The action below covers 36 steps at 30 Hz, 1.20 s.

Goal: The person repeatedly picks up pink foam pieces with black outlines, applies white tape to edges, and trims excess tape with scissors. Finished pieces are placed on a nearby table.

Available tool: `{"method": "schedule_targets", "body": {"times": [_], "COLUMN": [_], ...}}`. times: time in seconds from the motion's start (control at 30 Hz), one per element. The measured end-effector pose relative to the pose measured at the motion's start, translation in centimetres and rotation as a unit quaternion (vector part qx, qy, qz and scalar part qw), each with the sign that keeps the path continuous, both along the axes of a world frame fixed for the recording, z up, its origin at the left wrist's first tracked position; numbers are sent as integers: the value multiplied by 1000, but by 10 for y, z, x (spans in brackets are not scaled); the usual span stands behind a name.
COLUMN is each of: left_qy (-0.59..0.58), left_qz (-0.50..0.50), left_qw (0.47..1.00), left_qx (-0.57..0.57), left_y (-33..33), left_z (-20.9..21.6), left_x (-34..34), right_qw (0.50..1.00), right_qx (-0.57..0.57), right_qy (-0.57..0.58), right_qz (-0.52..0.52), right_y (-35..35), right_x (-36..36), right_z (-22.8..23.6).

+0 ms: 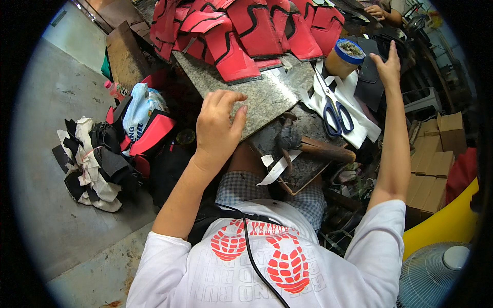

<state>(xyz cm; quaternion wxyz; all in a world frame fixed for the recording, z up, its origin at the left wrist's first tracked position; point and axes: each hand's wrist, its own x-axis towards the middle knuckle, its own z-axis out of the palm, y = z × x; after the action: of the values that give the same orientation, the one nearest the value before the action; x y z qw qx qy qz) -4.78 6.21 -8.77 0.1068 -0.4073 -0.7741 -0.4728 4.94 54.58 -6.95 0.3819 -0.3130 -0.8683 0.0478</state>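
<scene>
My left hand [221, 120] hovers over the near edge of the speckled stone slab [267, 100], its fingers loosely bent, the thumb apart, and nothing in it. My right hand [387, 66] is raised with thumb and fingers spread, beside a brown jar [339, 65] with a blue rim and crusted top. Red cut pieces with black trim [239, 54] lie heaped across the slab's far side. Blue-handled scissors [334, 105] rest on white cloth [358, 123] to the right. Nearer me, a hammer [323, 149] with a wooden handle lies on a dark worn surface.
On the left, fabric scraps [92, 164] are piled on the floor beside a pale blue plastic bag [138, 113]. Cardboard boxes [431, 164] stand at the right, above a white fan [436, 277]. Another person's hand [376, 11] shows at the far right.
</scene>
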Motion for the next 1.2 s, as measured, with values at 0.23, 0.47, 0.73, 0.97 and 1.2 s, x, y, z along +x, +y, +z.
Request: {"method": "schedule_targets", "body": {"times": [0.23, 0.47, 0.73, 0.97, 1.2], "left_qy": [-71, -27, -382, -494, -491], "left_qz": [-131, -153, -184, -201, -253], "left_qw": [987, 958, 895, 846, 833], "left_qx": [-59, -241, -137, -31, 25], "left_y": [-9, -26, -38, -51, -56], "left_z": [11, -6, -20, -2, 8], "left_x": [15, 80, 78, 81, 95], "right_qw": [906, 891, 970, 917, 454], "right_qx": [-107, -194, -54, -274, -840], "right_qy": [-159, -242, -121, -72, 44], "right_qz": [379, 331, 206, 279, 295], "right_y": [-214, -287, -273, -322, -372], "right_x": [56, 89, 94, 109, 113], "right_z": [31, 4, -26, -3, -20]}}
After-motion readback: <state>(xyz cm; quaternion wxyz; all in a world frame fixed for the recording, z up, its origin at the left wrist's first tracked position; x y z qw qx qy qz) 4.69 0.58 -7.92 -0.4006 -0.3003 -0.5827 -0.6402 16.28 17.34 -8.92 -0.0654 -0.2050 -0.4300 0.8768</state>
